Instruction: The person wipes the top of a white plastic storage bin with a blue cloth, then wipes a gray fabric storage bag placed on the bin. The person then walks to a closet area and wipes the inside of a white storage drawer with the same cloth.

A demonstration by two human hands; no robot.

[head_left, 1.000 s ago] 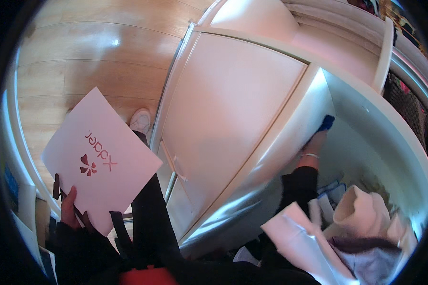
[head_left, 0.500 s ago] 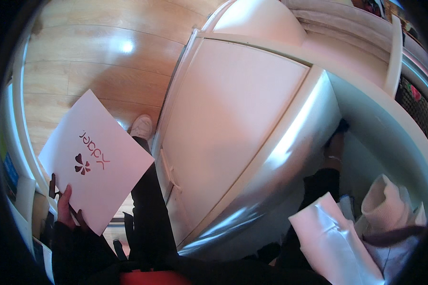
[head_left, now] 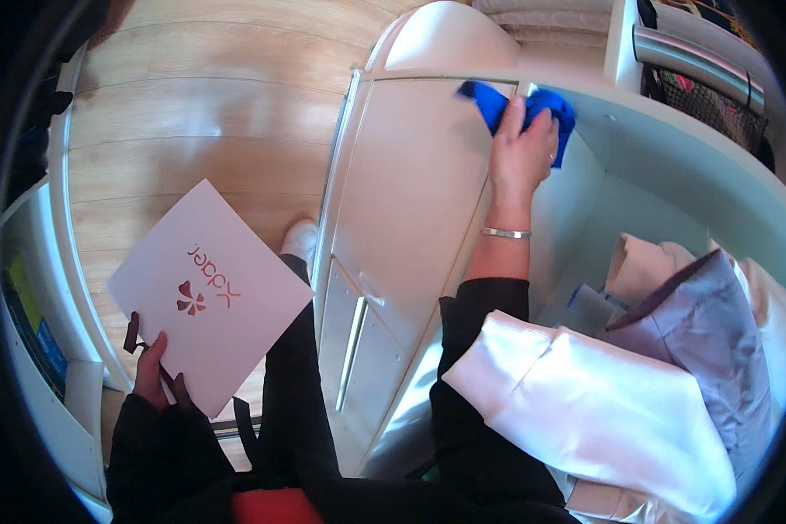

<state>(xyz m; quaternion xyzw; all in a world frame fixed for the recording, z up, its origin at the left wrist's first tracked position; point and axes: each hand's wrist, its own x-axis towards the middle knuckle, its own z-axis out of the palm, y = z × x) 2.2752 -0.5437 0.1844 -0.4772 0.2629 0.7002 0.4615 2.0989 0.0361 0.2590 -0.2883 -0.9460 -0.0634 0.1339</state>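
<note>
My left hand [head_left: 153,375] grips the lower corner of a flat pale pink paper bag [head_left: 208,297] with a red cut-out ornament, held out over the wooden floor. My right hand [head_left: 522,144] presses a blue cloth [head_left: 498,103] against the top edge of a white cabinet door [head_left: 410,218]. A silver bracelet [head_left: 506,232] circles that wrist. White and lilac garments [head_left: 620,384] hang over my right forearm, hiding the elbow.
The white cabinet's inside [head_left: 637,201] lies open to the right, with a pale folded item in it. A metal rail and a wire basket [head_left: 716,96] sit at the upper right. A white shelf unit [head_left: 35,288] curves along the left. My shoe [head_left: 301,240] stands on the wooden floor [head_left: 201,113].
My right hand has come up out of the cabinet with the blue cloth and now rests on the door's top edge. The left hand still holds the pink bag, almost unmoved.
</note>
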